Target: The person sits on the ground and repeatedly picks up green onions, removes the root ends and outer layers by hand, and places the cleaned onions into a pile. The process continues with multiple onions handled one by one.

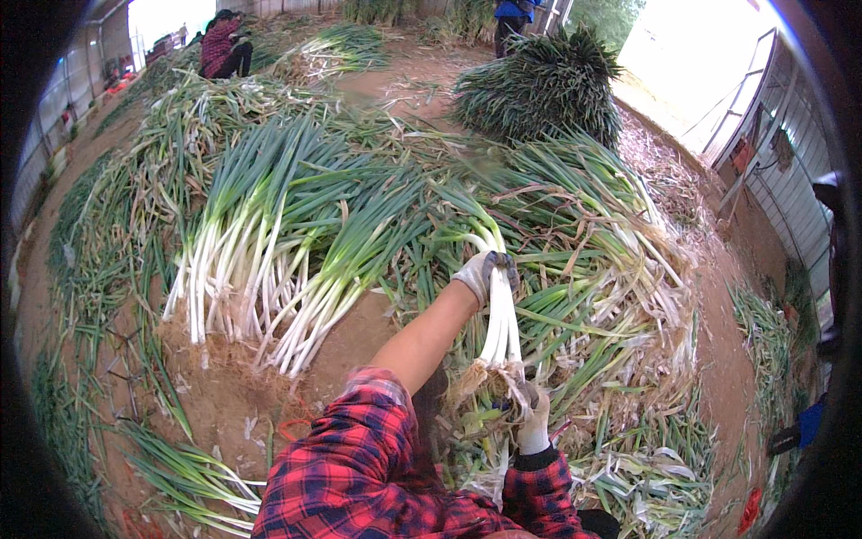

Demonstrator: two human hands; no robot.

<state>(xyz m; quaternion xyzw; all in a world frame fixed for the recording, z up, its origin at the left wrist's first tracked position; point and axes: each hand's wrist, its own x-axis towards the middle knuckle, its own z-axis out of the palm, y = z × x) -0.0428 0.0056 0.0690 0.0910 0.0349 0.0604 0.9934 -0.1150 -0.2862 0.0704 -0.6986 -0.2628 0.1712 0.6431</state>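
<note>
My left hand point(486, 275), in a white work glove with dark finger coating, grips a few long green onions point(500, 316) around their white shafts. Their green tops point away from me and their roots point(481, 377) hang toward my lap. At that root end is my right hand point(534, 418), also gloved, with its fingers closed on roots or dry outer skin; which of the two is unclear. To the left lies a row of clean green onions point(236, 269) with bright white shafts. Untrimmed green onions point(626, 269) with dry, papery leaves lie to the right.
Stripped leaves point(161, 175) are heaped along the left over the dirt floor point(350, 337). A few green onions point(195, 478) lie at lower left. Farther off, one person point(225, 47) sits low and another point(515, 27) stands behind a large bundle of greens point(539, 87).
</note>
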